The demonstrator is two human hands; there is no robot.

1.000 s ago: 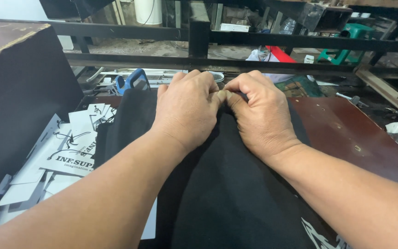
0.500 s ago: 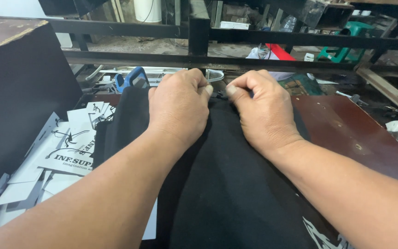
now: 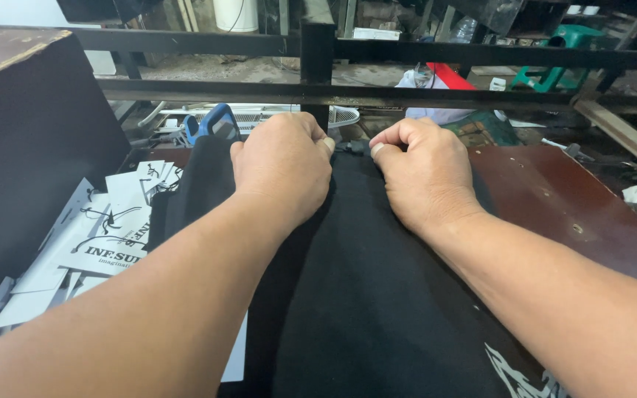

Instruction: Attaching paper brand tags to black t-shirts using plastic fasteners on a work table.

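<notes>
Two hands, left hand (image 3: 283,166) and right hand (image 3: 422,175), one black garment (image 3: 363,295), one blue-handled tool (image 3: 215,124), many white cards (image 3: 105,243).

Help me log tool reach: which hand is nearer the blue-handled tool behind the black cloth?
Left. The left hand sits just right of the blue-handled tool; the right hand is farther right, gripping the black cloth.

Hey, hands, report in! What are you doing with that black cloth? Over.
Left hand and right hand both fisted, gripping far edge of black cloth. Cloth flat on brown table. White paper tags lie left, nothing blocking.
</notes>
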